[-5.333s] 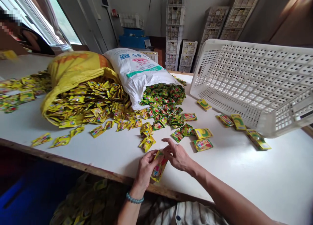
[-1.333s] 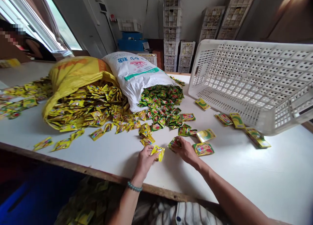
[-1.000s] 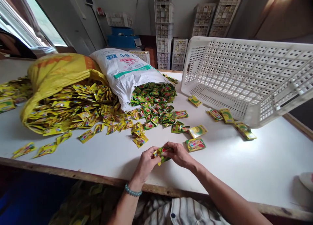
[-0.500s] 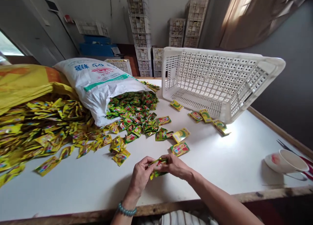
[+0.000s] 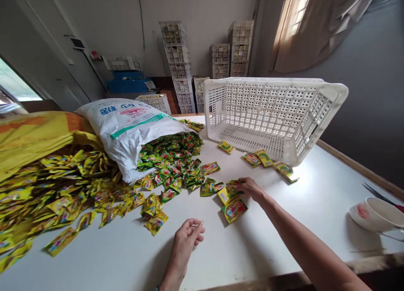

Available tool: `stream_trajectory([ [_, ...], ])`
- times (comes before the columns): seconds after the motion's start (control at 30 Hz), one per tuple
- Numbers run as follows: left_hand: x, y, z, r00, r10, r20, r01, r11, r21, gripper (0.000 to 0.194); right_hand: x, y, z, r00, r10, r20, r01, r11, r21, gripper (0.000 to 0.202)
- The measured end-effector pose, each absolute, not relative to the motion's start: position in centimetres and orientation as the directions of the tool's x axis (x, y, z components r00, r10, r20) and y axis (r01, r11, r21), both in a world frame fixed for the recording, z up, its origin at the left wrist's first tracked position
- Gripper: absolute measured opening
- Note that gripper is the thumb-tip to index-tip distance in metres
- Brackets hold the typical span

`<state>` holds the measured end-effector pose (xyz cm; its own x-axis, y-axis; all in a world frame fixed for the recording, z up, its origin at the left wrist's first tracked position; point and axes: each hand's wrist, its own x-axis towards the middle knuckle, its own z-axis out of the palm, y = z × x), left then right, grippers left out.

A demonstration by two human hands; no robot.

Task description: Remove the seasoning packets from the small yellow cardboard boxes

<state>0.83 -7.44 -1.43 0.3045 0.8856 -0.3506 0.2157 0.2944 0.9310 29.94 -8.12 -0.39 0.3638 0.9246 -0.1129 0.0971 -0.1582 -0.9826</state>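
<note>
My right hand (image 5: pixel 251 188) pinches a small green packet (image 5: pixel 232 184) by its right end. It holds this packet over a yellow packet (image 5: pixel 224 195) lying on the table. Just below, a green and yellow packet with a red print (image 5: pixel 234 210) lies flat. My left hand (image 5: pixel 189 235) is above the white table near the front, its fingers curled and the thumb against them, with no packet showing in it. Beyond my hands, a heap of green packets (image 5: pixel 172 156) spills from a white woven sack (image 5: pixel 126 118).
On the left, yellow packets (image 5: pixel 59 177) pour from a yellow sack (image 5: pixel 34 131). A white plastic crate (image 5: pixel 265 110) lies on its side at the back, several packets (image 5: pixel 265 158) before it. A cup (image 5: pixel 375 215) and scissors (image 5: pixel 375 191) are at the right.
Both hands were together on a green packet near the front edge. My right hand has carried a packet forward and right to the yellow packet. The left has come away, and the view has tilted up.
</note>
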Motion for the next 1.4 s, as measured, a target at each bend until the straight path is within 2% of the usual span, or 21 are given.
stream_trajectory([
  [0.1,0.1,-7.0,-2.0,0.267,0.908,-0.324,0.277,0.249,0.928,0.051,28.0,-8.2,-0.3,0.32,0.934,-0.158,0.02,-0.174,-0.985,0.033],
  [0.13,-0.2,-6.9,-2.0,0.22,0.941,-0.259,0.325,0.18,0.929,0.053,27.2,-8.3,0.0,0.303,0.939,-0.163,-0.003,-0.17,-0.985,0.035],
  [0.2,-0.7,-6.9,-1.8,0.13,0.991,0.027,0.474,-0.086,0.876,0.06,25.1,-8.7,0.8,0.268,0.95,-0.163,-0.056,-0.154,-0.987,0.037],
  [0.27,-0.8,-7.1,-1.3,0.199,0.905,0.377,0.633,-0.412,0.656,0.065,22.7,-9.2,1.7,0.213,0.963,-0.163,-0.155,-0.131,-0.979,0.039],
  [0.3,-0.7,-7.3,-1.1,0.299,0.821,0.487,0.667,-0.544,0.509,0.065,21.4,-9.5,2.2,0.177,0.969,-0.17,-0.227,-0.128,-0.966,0.04],
  [0.37,-0.5,-7.6,-1.1,0.48,0.678,0.557,0.652,-0.7,0.29,0.058,19.1,-9.9,2.7,0.115,0.975,-0.189,-0.358,-0.137,-0.923,0.043],
  [0.43,-0.5,-7.7,-1.5,0.53,0.638,0.558,0.632,-0.736,0.241,0.047,17.4,-10.1,2.9,0.092,0.975,-0.202,-0.411,-0.147,-0.9,0.044],
  [0.47,-0.7,-7.7,-1.7,0.514,0.658,0.55,0.63,-0.725,0.279,0.043,17.1,-10.1,2.8,0.096,0.975,-0.2,-0.414,-0.143,-0.899,0.043],
  [0.53,-1.3,-7.5,-1.9,0.447,0.758,0.476,0.627,-0.645,0.437,0.034,17.1,-10.0,2.6,0.135,0.977,-0.163,-0.386,-0.1,-0.917,0.041],
  [0.63,-2.3,-7.3,-1.4,0.384,0.907,0.172,0.573,-0.381,0.725,0.019,18.2,-9.7,2.7,0.203,0.978,-0.052,-0.279,0.007,-0.96,0.038],
  [0.7,-2.7,-7.4,-0.8,0.371,0.929,-0.001,0.474,-0.188,0.86,0.024,18.9,-9.6,3.2,0.184,0.982,0.051,-0.137,0.077,-0.988,0.036],
  [0.77,-2.7,-7.8,-0.3,0.367,0.926,-0.085,0.335,-0.046,0.941,0.033,19.2,-9.6,3.8,0.077,0.991,0.111,0.075,0.106,-0.992,0.031],
  [0.87,-2.4,-8.5,0.3,0.394,0.902,-0.176,0.188,0.108,0.976,0.038,19.4,-9.3,4.3,-0.116,0.991,0.063,0.364,0.101,-0.926,0.015],
  [0.97,-2.3,-9.1,0.9,0.489,0.829,-0.272,0.124,0.242,0.962,0.038,19.7,-8.7,4.2,-0.214,0.976,0.04,0.484,0.142,-0.864,0.008],
  [1.07,-2.2,-9.4,1.5,0.571,0.737,-0.362,0.089,0.383,0.92,0.041,19.9,-8.1,4.2,-0.296,0.95,0.094,0.527,0.245,-0.813,0.008],
  [1.17,-2.0,-9.6,1.6,0.567,0.721,-0.398,0.039,0.459,0.888,0.04,19.5,-8.1,4.5,-0.344,0.93,0.131,0.54,0.31,-0.782,0.009],
  [1.3,-1.7,-9.7,1.1,0.519,0.758,-0.395,-0.022,0.473,0.881,0.037,18.6,-8.8,4.4,-0.323,0.941,0.098,0.581,0.279,-0.765,0.01],
  [1.4,-1.6,-9.6,0.9,0.488,0.796,-0.358,-0.03,0.425,0.905,0.039,18.0,-9.7,3.5,-0.213,0.973,0.092,0.619,0.207,-0.758,0.016],
])
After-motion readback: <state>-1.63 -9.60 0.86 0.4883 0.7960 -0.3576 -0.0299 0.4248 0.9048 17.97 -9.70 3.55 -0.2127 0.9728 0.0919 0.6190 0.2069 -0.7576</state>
